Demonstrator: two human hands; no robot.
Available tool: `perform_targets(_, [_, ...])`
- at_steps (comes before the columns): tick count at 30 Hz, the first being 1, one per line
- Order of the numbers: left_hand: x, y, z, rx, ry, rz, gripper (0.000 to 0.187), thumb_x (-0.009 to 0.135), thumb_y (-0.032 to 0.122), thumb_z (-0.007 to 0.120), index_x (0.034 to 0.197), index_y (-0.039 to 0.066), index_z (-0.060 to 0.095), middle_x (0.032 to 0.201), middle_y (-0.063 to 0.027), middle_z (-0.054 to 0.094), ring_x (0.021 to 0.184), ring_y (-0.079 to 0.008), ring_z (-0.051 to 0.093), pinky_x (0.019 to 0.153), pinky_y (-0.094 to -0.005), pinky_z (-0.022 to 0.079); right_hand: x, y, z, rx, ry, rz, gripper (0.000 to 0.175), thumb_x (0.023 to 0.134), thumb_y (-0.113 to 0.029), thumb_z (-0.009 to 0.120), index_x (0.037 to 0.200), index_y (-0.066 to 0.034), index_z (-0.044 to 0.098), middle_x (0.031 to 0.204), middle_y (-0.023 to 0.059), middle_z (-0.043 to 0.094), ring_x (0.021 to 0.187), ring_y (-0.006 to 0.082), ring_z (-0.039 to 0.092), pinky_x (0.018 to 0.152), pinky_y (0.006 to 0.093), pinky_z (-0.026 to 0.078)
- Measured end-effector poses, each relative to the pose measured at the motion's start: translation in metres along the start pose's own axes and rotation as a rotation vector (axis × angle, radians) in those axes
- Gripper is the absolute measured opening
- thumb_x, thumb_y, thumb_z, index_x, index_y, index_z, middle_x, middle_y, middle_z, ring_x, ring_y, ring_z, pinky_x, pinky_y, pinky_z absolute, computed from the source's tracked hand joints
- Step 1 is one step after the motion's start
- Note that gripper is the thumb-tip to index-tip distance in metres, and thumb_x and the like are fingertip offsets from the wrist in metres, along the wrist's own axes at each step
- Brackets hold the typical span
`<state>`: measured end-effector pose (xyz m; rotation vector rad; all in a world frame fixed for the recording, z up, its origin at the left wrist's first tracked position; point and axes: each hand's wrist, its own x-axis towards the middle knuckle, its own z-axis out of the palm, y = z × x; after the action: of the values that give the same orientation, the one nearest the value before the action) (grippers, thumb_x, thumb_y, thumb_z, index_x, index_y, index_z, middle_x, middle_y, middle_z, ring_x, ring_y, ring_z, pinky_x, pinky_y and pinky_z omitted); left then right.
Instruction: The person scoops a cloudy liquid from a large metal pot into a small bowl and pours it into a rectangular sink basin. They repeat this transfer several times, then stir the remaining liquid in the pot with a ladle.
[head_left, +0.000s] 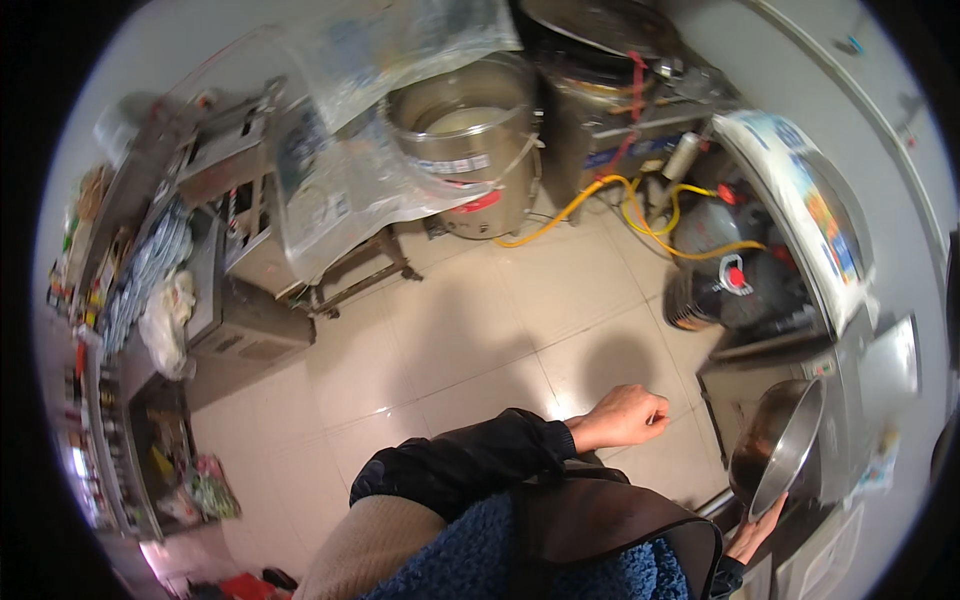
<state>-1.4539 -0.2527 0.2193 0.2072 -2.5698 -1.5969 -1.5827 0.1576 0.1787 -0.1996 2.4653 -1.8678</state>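
Observation:
My right hand (752, 531) grips the rim of a stainless steel bowl (776, 446), which is tilted on its side at the right. Across the front of my body reaches my left hand (616, 417), its fingers curled into a fist above the tiled floor. A tiny pale spot shows at the curled fingers; whether it is something held is too small to tell. A black sleeve cover (465, 457) wraps the left forearm, and a brown apron (600, 517) hangs at my front.
A tall steel pot (469, 142) with pale contents stands ahead, partly behind plastic sheeting (360, 195). A yellow hose (559, 217) runs across the floor (480, 322). Dark plastic jugs (720, 292) sit under a shelf bearing a white sack (806, 202). Steel cabinets (247, 330) line the left.

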Motion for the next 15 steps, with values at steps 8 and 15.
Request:
perform_targets(8, [-0.005, -0.07, -0.113, 0.025, 0.364, -0.147, 0.017, 0.079, 0.018, 0.059, 0.069, 0.005, 0.057, 0.06, -0.0109, 0.059, 0.056, -0.0308, 0.057, 0.052, -0.0399, 0.044, 0.187, -0.02, 0.19, 0.251, -0.151, 0.335, 0.075, 0.088, -0.053, 0.049, 0.138, 0.0022, 0.034, 0.14, 0.0114, 0.037, 0.123, 0.0236, 0.04, 0.102, 0.0349, 0.031])
perform_targets(15, [-0.012, -0.121, -0.207, 0.15, 0.719, -0.462, 0.015, 0.076, 0.02, 0.06, 0.07, 0.006, 0.061, 0.064, -0.0128, 0.061, 0.062, -0.0342, 0.059, 0.058, -0.0415, 0.047, 0.306, -0.026, 0.423, 0.329, -0.666, 0.088, 0.061, 0.094, -0.047, 0.043, 0.131, 0.0014, 0.043, 0.131, 0.013, 0.049, 0.115, 0.0232, 0.05, 0.097, 0.0377, 0.041])
